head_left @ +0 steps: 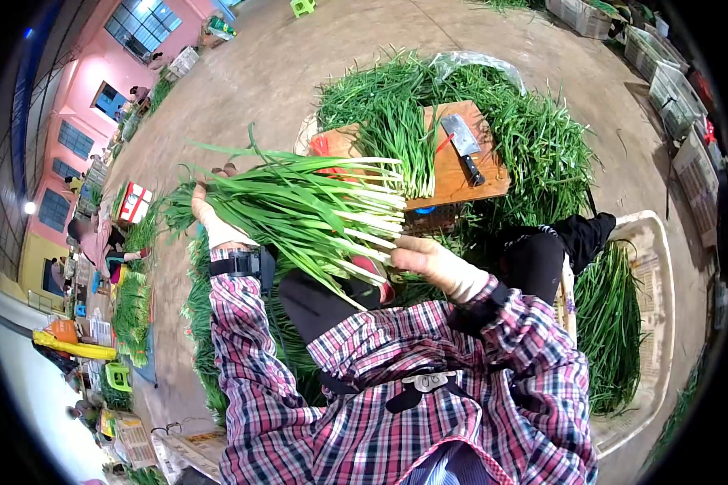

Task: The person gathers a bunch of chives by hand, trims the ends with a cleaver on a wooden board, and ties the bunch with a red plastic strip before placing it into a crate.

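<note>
A loose bunch of long green stalks [299, 194] with white ends lies across my lap side, the white ends pointing right. My left hand [206, 202] is wrapped round its leafy end. At the white ends, my right hand [429, 260] has its fingers closed against the lower stalks; what they pinch, if anything, is too small to make out. Just beyond, a wooden board [453, 190] carries another row of stalks [400, 149] and a cleaver [461, 136] with a black handle. Red strips [319, 145] show at the board's left side.
Heaped greens [542, 153] surround the board's back and right. A pale crate [659, 323] of greens stands at my right, and more bundles [202, 323] lie at my left. Crates [675, 97] line the far right. A seated person [97, 242] is at the far left.
</note>
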The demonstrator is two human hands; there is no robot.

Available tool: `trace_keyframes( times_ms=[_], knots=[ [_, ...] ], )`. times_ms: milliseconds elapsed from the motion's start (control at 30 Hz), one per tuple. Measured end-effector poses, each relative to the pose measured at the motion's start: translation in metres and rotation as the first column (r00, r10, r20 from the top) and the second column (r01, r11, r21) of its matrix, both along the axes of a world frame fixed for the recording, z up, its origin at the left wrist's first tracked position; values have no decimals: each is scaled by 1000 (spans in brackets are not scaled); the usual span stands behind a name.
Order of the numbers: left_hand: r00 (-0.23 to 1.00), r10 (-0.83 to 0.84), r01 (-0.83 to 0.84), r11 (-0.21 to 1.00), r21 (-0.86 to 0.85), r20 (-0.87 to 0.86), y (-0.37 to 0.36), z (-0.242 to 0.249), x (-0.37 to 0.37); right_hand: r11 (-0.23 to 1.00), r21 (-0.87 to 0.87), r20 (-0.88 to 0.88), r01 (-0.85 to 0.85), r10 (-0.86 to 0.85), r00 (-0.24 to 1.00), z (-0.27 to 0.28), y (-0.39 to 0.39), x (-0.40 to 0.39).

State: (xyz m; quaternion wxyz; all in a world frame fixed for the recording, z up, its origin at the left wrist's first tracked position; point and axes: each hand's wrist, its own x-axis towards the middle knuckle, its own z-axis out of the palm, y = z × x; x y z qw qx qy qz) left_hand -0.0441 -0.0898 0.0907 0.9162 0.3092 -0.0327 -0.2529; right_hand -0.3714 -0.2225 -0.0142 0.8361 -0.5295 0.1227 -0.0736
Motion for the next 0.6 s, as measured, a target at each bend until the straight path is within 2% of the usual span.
trace_keyframes(
  times_ms=[100,133,167,233,267,300,367,400,433,500,533,567,600],
  knots=[
    [999,-55,54,997,-52,-2,5,-5,0,969,248,190,-11,-38,981,5,21,25],
    [1000,-22,22,999,-49,-10,6,-10,0,955,297,178,16,-72,981,10,25,32],
    [997,-78,79,992,-100,19,8,-13,2,923,377,154,74,-141,978,16,30,37],
    [996,-73,77,993,-88,42,13,-17,-4,912,379,111,157,-213,971,19,32,45],
    [1000,17,-19,995,-100,-21,14,-29,17,904,370,104,216,-272,957,23,36,45],
    [981,163,-168,985,-41,-109,8,-18,-1,919,281,36,277,-298,954,17,35,49],
    [995,-39,55,984,-171,92,28,-59,42,838,435,6,329,-368,930,16,41,52],
    [996,-27,42,983,-176,89,29,-63,42,832,461,16,308,-354,935,16,41,47],
    [998,15,-5,988,-155,67,30,-67,42,883,358,-38,305,-312,949,10,38,44],
    [998,-56,58,969,-240,15,35,-74,49,962,172,92,211,-229,969,3,32,28],
    [997,-69,72,967,-246,23,36,-74,47,980,71,117,185,-192,974,10,30,17],
    [996,-82,87,964,-250,30,37,-73,45,957,-215,308,195,-123,943,-14,21,7],
    [995,-95,101,962,-254,36,38,-72,43,954,-269,258,131,-60,964,-10,13,-8]
  ],
)
